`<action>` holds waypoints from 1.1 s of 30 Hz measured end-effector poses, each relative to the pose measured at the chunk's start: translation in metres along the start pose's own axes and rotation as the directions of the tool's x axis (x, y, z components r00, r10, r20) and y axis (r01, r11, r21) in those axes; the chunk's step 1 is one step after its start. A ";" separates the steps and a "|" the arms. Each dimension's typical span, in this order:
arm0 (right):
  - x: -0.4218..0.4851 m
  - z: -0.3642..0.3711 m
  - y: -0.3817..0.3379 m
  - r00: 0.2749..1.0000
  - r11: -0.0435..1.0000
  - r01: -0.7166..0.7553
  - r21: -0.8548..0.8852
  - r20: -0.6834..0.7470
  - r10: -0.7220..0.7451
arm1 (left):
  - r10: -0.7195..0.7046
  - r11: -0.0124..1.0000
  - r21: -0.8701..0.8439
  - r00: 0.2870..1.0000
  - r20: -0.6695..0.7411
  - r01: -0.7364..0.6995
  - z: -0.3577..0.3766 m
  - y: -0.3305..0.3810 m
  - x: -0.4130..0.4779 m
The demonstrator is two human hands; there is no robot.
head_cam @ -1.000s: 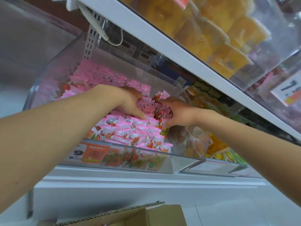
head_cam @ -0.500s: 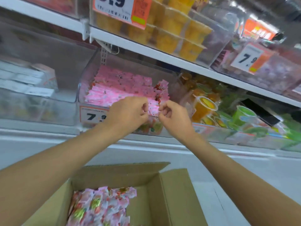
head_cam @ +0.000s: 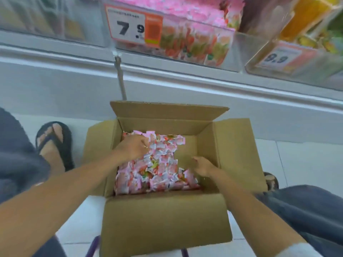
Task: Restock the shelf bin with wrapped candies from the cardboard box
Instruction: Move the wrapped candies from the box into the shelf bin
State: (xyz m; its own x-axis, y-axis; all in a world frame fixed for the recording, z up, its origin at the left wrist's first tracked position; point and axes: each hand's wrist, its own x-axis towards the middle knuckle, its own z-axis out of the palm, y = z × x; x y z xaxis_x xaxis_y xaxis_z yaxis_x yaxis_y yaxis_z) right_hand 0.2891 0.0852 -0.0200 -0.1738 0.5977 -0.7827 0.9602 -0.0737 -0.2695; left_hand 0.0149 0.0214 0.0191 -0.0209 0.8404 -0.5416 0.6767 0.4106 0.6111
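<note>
— While both hands are down in the cardboard box [head_cam: 167, 219], what does it hold?

— A heap of wrapped candies [head_cam: 157, 171], pink, white and red, piled against the left and near sides. The right part of the box floor is bare cardboard. All four flaps stand open.

— And the hands?

— The left hand [head_cam: 132, 147] lies on the far left part of the heap, fingers curled down into the wrappers; whether it has clamped any I cannot tell. The right hand [head_cam: 203, 166] sits at the right edge of the heap, fingers loosely bent and touching the candies, nothing plainly held in it.

— Where is the shelf bin?

— Far and above, at the top of the view: the clear shelf bin [head_cam: 185, 36] already carries the same pink candies, up past its front wall. A price tag [head_cam: 133, 26] reading 7.9 is fixed on its front, towards the left.

— Anything beside it?

— To the right, another clear bin [head_cam: 289, 58] with yellow and green packs, blurred, tagged 9.9. Left of the box, on the floor, a foot in a dark sandal [head_cam: 53, 143].
</note>
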 end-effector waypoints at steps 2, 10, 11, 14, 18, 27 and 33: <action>0.023 0.031 0.021 0.995 0.998 -0.047 0.046 0.090 0.042 | -0.052 0.997 -0.062 0.998 0.021 0.053 0.015 -0.007 0.009; 0.062 0.039 0.029 0.981 0.985 0.085 0.152 -0.184 -0.056 | -0.106 0.965 -0.222 0.983 0.148 0.137 0.065 -0.026 0.021; 0.059 0.033 0.021 0.973 0.969 0.130 0.210 -0.213 -0.084 | -0.092 0.961 -0.243 0.982 0.165 0.131 0.069 -0.020 0.022; 0.037 0.018 -0.015 0.959 0.875 0.253 0.413 -0.225 -0.171 | -0.008 0.950 -0.299 0.960 0.280 0.095 0.079 0.009 0.022; 0.016 0.004 -0.037 0.955 0.662 0.211 0.719 -0.008 -0.296 | -0.085 0.825 -0.525 0.964 0.252 0.210 0.093 0.011 0.027; 0.084 0.074 0.043 0.989 0.992 -0.115 -0.043 0.086 0.118 | -0.232 0.517 -0.719 0.884 0.405 0.465 0.077 -0.022 0.028; 0.057 0.027 0.013 0.943 0.956 0.283 -0.073 -0.161 -0.291 | -0.264 0.613 -0.670 0.908 0.325 0.418 0.069 -0.027 0.032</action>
State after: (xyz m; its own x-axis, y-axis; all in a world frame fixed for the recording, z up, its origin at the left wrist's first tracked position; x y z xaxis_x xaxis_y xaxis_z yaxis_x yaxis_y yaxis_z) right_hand 0.2854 0.0972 -0.0831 -0.4080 0.7136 -0.5695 0.8852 0.1564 -0.4382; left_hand 0.0468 0.0134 -0.0545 0.0412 0.5398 -0.8408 -0.0874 0.8402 0.5352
